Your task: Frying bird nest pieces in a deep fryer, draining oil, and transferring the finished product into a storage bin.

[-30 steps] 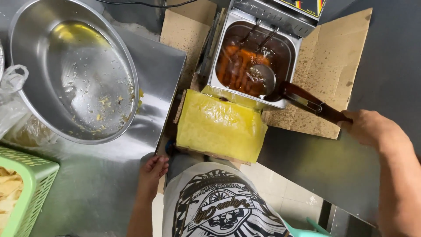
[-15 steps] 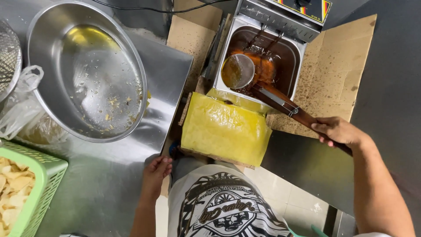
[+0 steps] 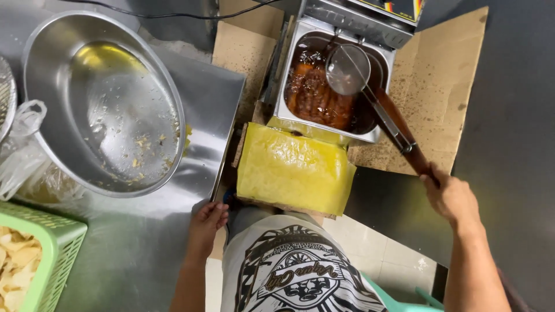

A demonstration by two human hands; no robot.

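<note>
Beyond your right fingers (image 3: 432, 184), clamped on the skimmer (image 3: 348, 69) handle, you did well to hold it level above the oil (image 3: 315, 92).

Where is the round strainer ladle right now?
In the head view the strainer ladle sits upper centre, its round mesh head over the dark oil of the fryer. Its long handle slants down to the right hand, above the yellow sheet.

one skimmer (image 3: 349, 70), one fryer (image 3: 332, 86), one bowl (image 3: 104, 104)
</note>
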